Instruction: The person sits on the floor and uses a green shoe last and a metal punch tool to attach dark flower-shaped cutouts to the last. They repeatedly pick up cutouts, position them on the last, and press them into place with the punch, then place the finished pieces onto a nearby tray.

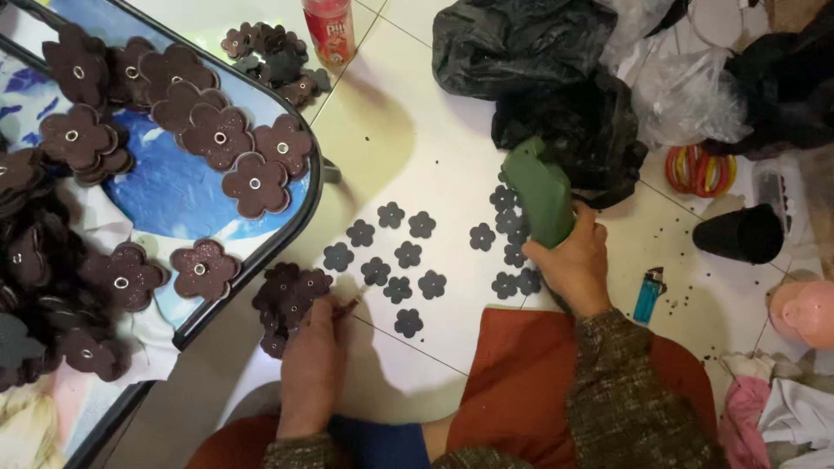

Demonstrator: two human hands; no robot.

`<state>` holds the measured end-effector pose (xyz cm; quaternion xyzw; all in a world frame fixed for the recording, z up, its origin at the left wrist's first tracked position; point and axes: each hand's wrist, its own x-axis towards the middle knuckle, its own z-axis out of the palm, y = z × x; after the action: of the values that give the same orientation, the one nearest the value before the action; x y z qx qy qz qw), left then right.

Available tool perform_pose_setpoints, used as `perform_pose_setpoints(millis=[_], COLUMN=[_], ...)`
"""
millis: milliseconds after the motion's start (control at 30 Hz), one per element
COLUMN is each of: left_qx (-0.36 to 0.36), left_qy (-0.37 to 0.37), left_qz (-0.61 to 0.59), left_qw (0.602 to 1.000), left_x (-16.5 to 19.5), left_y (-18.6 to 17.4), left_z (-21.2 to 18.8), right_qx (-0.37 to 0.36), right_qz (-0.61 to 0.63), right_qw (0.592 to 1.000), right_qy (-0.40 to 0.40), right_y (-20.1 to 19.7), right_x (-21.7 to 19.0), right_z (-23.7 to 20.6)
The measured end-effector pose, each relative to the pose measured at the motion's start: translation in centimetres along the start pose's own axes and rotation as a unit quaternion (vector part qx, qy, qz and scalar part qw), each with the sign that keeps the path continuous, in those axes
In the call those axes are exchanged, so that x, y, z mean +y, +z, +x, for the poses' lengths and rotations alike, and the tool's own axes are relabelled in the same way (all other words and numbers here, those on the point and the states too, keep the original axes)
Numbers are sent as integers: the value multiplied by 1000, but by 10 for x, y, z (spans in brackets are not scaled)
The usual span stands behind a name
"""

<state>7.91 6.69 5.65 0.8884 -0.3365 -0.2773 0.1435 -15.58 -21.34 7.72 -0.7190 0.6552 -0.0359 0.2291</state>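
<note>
R hand (575, 265) closed round green tool (541, 193), tip up, over small dark flower cutouts (398, 276) on white floor (408, 148). L hand (314, 352) fingers curled on brown flower stack (288, 300) beside tray (300, 208). Blue lighter (647, 295) nr R wrist.

Brown-flecked knitted sleeves (621, 382) reach both wrists, above a rust-orange lap garment (521, 382).
</note>
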Motion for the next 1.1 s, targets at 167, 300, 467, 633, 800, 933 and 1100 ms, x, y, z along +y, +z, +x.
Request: perform_pose_setpoints(millis=[167, 300, 467, 633, 800, 933, 1100], left_qx=[41, 48, 63, 64, 77, 78, 74], left_qy=[14, 64, 69, 52, 58, 45, 42], left_qz=[-411, -572, -645, -667, -640, -656, -661], left_qw=[910, 816, 759, 741, 762, 750, 745], left_x=[39, 71, 92, 96, 101, 102, 103], left_y=[2, 23, 48, 64, 69, 65, 61], left_z=[25, 60, 93, 98, 100, 98, 95], right_qx=[-29, -188, -249, -261, -276, -280, -287], right_qz=[252, 514, 511, 512, 551, 522, 495], right_qw=[962, 836, 822, 818, 785, 804, 818], right_qy=[-104, -34, 43, 23, 57, 59, 58], right_y=[-11, -18, -12, -8, -6, -6, -3], right_x=[-1, -3, -20, -34, -34, -32, -31], right_z=[-4, -12, -13, -7, -4, -4, -3])
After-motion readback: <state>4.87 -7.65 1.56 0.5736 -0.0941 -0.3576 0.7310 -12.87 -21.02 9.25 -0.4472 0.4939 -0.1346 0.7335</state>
